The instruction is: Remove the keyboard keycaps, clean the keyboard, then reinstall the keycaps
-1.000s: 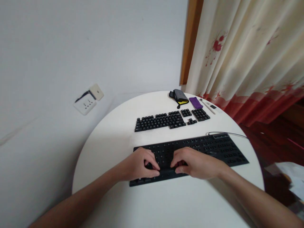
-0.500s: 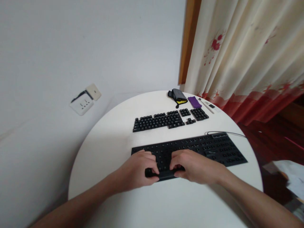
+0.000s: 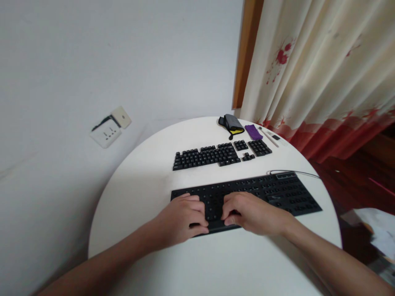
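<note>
A black keyboard base [image 3: 296,193], with most of its keycaps off, lies across the white round table. My left hand [image 3: 187,218] is closed at its front left part, thumb by the front edge and fingers curled over the key area. My right hand [image 3: 247,211] is closed too, its thumb and fingertips pinched at the front row near the middle. A smooth dark strip shows between the two hands; whether it is a loose key or part of the frame I cannot tell. Behind, loose black keycaps [image 3: 205,158] lie in keyboard order on the table.
At the table's [image 3: 132,185] far edge lie a grey and yellow cloth [image 3: 232,123], a purple cloth [image 3: 254,132] and a slim white brush-like tool [image 3: 269,137]. The keyboard cable [image 3: 296,171] runs off to the right. A wall socket [image 3: 106,132] is at left, a curtain [image 3: 296,82] at right.
Both hands stay at the keyboard's front. The left fingers and thumb have drawn closer together, and the right thumb has moved up nearer its fingertips. The keycaps behind have not moved.
</note>
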`<state>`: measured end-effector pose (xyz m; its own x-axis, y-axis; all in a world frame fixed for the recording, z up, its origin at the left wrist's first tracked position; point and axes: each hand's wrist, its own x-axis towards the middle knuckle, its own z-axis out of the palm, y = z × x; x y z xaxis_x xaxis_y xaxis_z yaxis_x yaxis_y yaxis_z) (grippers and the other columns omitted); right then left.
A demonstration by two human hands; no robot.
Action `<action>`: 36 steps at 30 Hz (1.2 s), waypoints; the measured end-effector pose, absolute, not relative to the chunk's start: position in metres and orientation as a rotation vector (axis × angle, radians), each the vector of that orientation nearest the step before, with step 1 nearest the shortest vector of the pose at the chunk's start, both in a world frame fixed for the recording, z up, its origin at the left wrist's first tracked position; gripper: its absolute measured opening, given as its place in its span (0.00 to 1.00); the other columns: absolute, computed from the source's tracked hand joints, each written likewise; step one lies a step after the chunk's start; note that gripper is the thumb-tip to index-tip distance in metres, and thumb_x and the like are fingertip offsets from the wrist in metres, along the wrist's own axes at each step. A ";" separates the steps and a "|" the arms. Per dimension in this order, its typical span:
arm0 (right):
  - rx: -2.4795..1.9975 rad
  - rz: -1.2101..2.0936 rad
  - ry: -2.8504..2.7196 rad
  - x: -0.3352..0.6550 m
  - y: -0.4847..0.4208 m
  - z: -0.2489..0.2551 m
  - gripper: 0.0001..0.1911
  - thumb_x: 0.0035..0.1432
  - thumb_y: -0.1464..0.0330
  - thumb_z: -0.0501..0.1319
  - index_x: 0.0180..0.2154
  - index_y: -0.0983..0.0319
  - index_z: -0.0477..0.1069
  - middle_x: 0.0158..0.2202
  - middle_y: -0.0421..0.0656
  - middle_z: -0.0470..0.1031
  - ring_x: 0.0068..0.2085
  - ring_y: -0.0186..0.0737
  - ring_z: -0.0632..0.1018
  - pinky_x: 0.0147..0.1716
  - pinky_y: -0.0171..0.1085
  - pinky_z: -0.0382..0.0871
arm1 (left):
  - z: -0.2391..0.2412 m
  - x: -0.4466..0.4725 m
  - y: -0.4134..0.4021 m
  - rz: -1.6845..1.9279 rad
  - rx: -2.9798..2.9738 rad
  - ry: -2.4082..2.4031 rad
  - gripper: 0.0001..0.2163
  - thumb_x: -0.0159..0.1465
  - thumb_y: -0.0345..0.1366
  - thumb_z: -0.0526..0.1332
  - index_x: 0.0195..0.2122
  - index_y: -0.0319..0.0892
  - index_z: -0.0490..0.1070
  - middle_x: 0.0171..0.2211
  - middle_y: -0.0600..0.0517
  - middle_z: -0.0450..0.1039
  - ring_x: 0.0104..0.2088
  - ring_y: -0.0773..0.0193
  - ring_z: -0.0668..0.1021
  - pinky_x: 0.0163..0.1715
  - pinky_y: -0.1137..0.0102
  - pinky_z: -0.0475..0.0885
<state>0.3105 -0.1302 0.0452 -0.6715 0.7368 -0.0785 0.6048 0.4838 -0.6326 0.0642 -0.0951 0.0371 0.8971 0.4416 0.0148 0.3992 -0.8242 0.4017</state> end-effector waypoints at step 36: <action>-1.640 0.681 -2.349 0.352 -0.107 0.051 0.09 0.52 0.65 0.69 0.29 0.60 0.71 0.27 0.37 0.73 0.29 0.34 0.70 0.28 0.33 0.54 | 0.031 0.072 -0.095 0.239 2.771 0.741 0.34 0.55 0.50 0.69 0.62 0.52 0.62 0.66 0.48 0.55 0.65 0.42 0.57 0.62 0.47 0.54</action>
